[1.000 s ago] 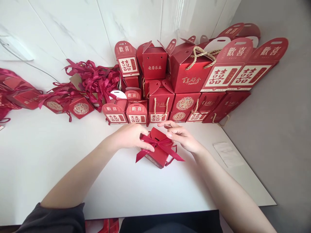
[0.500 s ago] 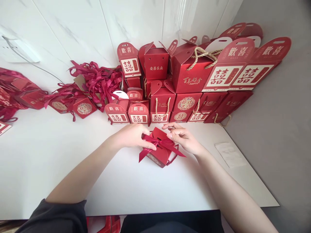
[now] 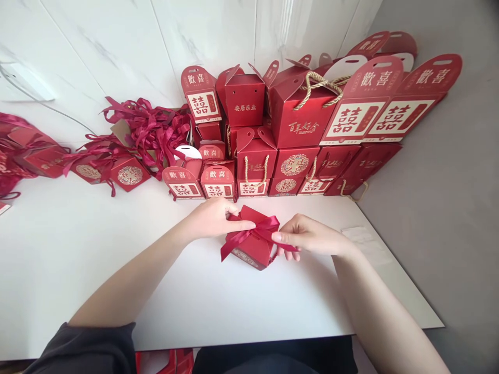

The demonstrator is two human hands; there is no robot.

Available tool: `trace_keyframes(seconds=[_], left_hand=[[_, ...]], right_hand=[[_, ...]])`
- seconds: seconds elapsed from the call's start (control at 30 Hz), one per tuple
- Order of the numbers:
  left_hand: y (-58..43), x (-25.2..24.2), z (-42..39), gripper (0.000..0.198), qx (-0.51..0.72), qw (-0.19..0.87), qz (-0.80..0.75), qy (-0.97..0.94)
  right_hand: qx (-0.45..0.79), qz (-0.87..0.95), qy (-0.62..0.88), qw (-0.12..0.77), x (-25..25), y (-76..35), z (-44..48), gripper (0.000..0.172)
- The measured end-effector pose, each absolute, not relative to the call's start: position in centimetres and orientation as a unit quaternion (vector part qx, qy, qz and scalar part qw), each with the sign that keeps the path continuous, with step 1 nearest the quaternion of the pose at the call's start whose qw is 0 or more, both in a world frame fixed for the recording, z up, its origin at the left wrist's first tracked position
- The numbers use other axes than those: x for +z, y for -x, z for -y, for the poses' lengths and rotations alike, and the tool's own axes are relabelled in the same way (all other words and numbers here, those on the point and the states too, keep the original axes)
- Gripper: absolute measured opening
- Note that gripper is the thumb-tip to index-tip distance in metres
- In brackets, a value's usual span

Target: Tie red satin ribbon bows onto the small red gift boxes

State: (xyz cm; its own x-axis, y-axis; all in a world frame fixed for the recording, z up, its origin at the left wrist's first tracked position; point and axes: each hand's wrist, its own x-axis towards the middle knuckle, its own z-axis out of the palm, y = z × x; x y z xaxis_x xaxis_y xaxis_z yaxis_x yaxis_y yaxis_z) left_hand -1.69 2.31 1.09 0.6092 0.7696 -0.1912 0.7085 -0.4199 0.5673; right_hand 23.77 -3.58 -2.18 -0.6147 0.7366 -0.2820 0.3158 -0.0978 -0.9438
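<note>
A small red gift box (image 3: 253,246) sits at an angle on the white table, with a dark red ribbon (image 3: 237,242) tied in a bow across its top. My left hand (image 3: 213,218) is at the box's far left corner, closed around the left loop of the bow, the thumb reaching toward the knot. The tips of its other fingers are partly hidden. At the box's right side, my right hand (image 3: 306,235) pinches the ribbon's right tail between thumb and forefinger. A twisted red cord shows just under that hand.
Stacked red gift boxes (image 3: 257,158) line the wall behind, some with gold rope handles. Ribbon-tied boxes (image 3: 130,174) and a heap of loose ribbons (image 3: 156,124) lie to the left. A pale flat sheet (image 3: 360,239) rests on the table (image 3: 187,291) at right, near the grey wall.
My right hand has moved down and right from above the bow and taken hold of the ribbon's right tail. My left thumb has shifted up onto the bow near the knot.
</note>
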Motion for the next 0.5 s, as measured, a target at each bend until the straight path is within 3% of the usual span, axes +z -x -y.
trace_keyframes(seconds=[0.13, 0.33, 0.5], left_hand=[[1.4, 1.0, -2.1, 0.061, 0.044, 0.280, -0.457, -0.843], [1.3, 1.2, -2.2, 0.065, 0.021, 0.248, -0.496, -0.832], [2.1, 1.4, -3.4, 0.058, 0.006, 0.350, -0.427, -0.834]], right_hand=[[0.665, 0.633, 0.363, 0.159, -2.7, -23.6, 3.4, 0.039], [0.708, 0.609, 0.340, 0.113, -3.4, -23.3, 3.3, 0.033], [0.696, 0.636, 0.329, 0.058, -4.4, -23.3, 2.8, 0.030]])
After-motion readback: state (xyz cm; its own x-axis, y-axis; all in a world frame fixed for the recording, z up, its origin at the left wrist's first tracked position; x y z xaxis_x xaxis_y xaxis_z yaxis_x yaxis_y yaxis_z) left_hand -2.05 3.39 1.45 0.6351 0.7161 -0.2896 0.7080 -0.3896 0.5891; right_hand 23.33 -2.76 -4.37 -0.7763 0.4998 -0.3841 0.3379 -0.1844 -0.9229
